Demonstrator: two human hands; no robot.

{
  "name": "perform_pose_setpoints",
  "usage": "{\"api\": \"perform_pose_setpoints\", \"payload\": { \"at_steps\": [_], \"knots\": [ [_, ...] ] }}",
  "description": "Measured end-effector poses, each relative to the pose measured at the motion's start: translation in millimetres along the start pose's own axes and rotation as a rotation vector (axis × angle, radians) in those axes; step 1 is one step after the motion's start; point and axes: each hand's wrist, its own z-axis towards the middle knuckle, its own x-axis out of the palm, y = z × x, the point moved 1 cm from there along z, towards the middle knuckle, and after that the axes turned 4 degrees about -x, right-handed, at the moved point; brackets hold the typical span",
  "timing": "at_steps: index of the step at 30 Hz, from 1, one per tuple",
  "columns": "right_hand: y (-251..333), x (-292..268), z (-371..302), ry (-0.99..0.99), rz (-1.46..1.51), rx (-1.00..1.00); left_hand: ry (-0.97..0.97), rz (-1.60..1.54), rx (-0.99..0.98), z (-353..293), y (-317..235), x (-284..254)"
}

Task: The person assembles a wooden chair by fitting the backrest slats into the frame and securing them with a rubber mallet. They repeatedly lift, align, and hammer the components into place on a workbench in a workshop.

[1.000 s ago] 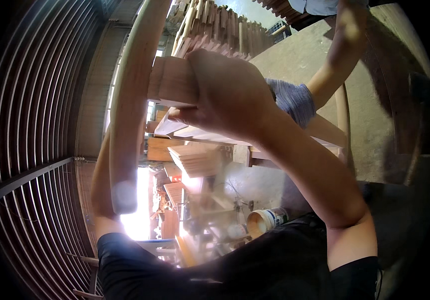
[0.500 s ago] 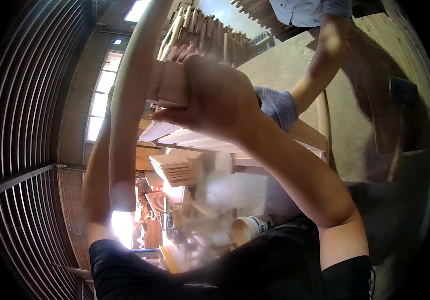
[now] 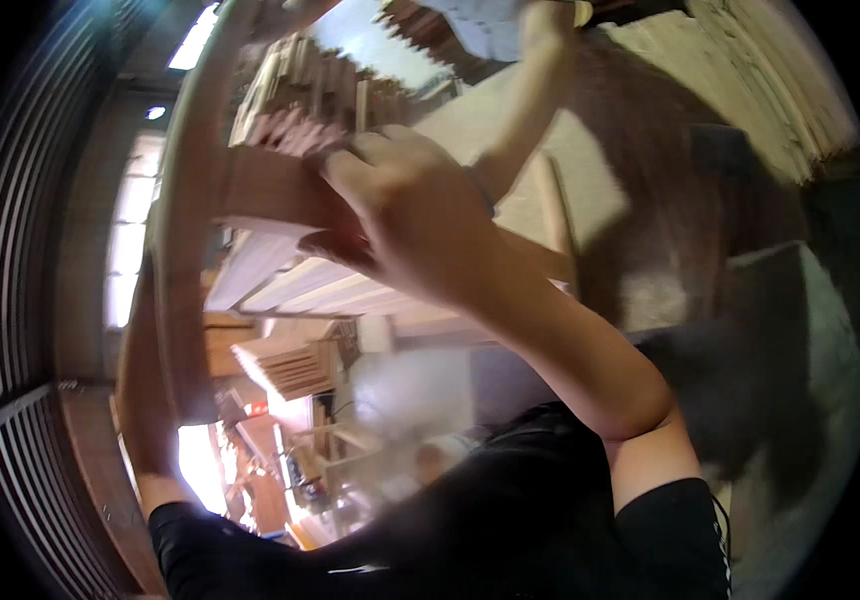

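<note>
Crosspiece (image 3: pixel 275 190) shifted frame-left, right hand (image 3: pixel 405 215) curled around it

Daylight whites out the window (image 3: pixel 135 230) and a patch at lower left, while deep shadow dims the right. Blur softens the wooden piece (image 3: pixel 188 240) (slats (image 3: pixel 10 250) at far left bow noticeably).
</note>
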Motion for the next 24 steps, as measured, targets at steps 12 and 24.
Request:
{"api": "perform_pose_setpoints", "payload": {
  "at_steps": [12,24],
  "knots": [
    [-205.1,-261.7,-272.3,0.425,-0.990,1.122,-0.104,0.148,0.022,-49.5,23.9,-25.0],
    [-319.6,-230.5,-294.2,-0.284,0.170,1.506,-0.067,-0.070,0.133,-64.3,-31.8,-6.9]
  ]
}}
